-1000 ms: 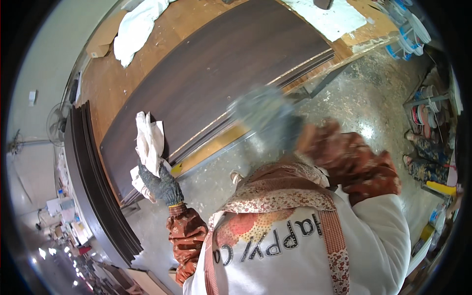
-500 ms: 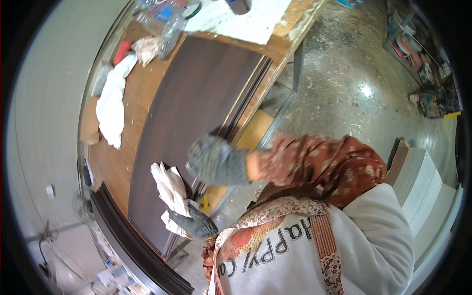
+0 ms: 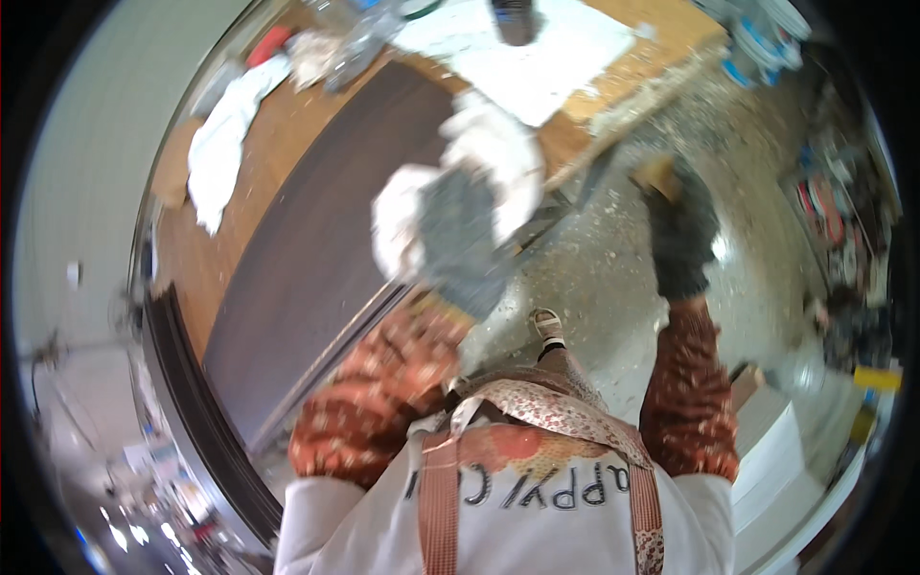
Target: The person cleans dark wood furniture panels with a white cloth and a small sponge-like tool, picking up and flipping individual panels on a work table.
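My left hand (image 3: 465, 235), in a grey work glove, is closed on a bunched white cloth (image 3: 503, 153). The cloth bulges out on both sides of the glove, over the right edge of a dark brown panel (image 3: 326, 201) with a curved left side. Off to the right, above the floor, my right hand (image 3: 682, 235) wears a dark glove. A small tan block (image 3: 657, 177) shows at its fingers; motion blur hides its exact kind. Along the panel's right edge run narrow dark strips (image 3: 359, 331).
The panel lies on a wooden workbench (image 3: 254, 172). A white rag (image 3: 230, 144), clear plastic bottles (image 3: 369, 43) and a dark cup (image 3: 515, 21) on a white sheet (image 3: 460, 38) are at its far side. Dark mouldings (image 3: 196, 402) stand near left; buckets (image 3: 762, 43) sit far right.
My left hand has carried the white cloth away from me along the panel to its right edge. My right hand has swung from over the panel to the right, above the floor.
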Motion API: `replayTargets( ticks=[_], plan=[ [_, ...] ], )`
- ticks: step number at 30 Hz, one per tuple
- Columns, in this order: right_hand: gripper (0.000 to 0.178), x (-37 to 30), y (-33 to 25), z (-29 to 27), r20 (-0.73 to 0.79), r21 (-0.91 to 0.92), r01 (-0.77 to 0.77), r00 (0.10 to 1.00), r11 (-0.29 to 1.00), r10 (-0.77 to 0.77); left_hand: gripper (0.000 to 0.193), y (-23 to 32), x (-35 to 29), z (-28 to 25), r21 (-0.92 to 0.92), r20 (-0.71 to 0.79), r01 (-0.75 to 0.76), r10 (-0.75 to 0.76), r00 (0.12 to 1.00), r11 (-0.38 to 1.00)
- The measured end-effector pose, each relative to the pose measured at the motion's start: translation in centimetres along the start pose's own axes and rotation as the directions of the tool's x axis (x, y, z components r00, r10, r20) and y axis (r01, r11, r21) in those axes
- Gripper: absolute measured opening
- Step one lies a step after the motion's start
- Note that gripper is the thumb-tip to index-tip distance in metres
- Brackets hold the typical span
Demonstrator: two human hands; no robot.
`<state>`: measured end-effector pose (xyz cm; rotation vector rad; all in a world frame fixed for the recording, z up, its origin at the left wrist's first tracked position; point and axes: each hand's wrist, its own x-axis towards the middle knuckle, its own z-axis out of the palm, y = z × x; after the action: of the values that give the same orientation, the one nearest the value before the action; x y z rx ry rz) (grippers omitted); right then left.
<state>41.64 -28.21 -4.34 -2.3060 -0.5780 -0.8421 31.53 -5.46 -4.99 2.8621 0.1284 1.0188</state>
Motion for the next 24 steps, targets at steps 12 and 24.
replayTargets(
  ticks=[12,24],
  plan=[
    [0.043,0.5,-1.4,0.0,0.108,0.529,-0.285,0.957,0.8,0.27,0.035,-3.3,-3.6,-5.5,0.106,-0.109,0.017,-0.005,0.994,0.994],
    [0.051,5.3,-13.4,7.5,0.365,0.727,-0.327,0.929,0.604,0.063,0.044,-22.2,-27.1,-30.1,0.411,-0.041,0.413,-0.436,0.899,0.813]
  ],
)
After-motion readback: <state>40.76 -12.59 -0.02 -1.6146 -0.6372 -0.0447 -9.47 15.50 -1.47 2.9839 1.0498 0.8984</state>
